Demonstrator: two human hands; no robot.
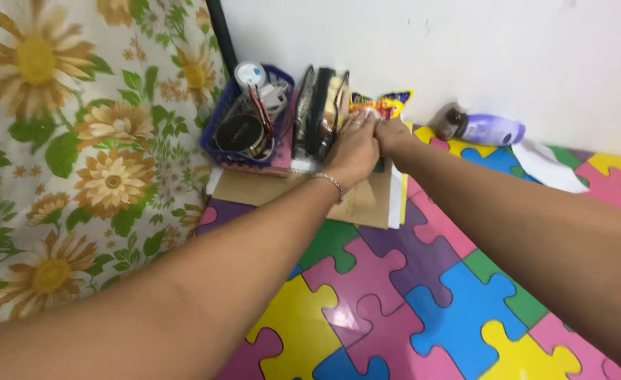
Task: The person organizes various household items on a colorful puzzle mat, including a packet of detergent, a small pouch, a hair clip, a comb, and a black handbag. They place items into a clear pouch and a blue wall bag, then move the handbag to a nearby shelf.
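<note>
Left hand: the left hand lies flat, fingers pressed on a clear zip pouch – a thin bracelet sits on its wrist.
Right hand: the right hand touches the left one and pinches a bright snack packet.
Under the hands: brown envelopes and papers.
Left of the hands: a blue basket of jars.
Right of the hands: a purple bottle lying on its side.
Floor: a puzzle mat – many colours.

Floor: interlocking puzzle-piece mat in pink, blue, yellow, green and purple. Lying on it: brown envelopes and papers at 12 o'clock; purple bottle on its side at 1 o'clock, by the wall; white paper sheet just beside the bottle.
</note>
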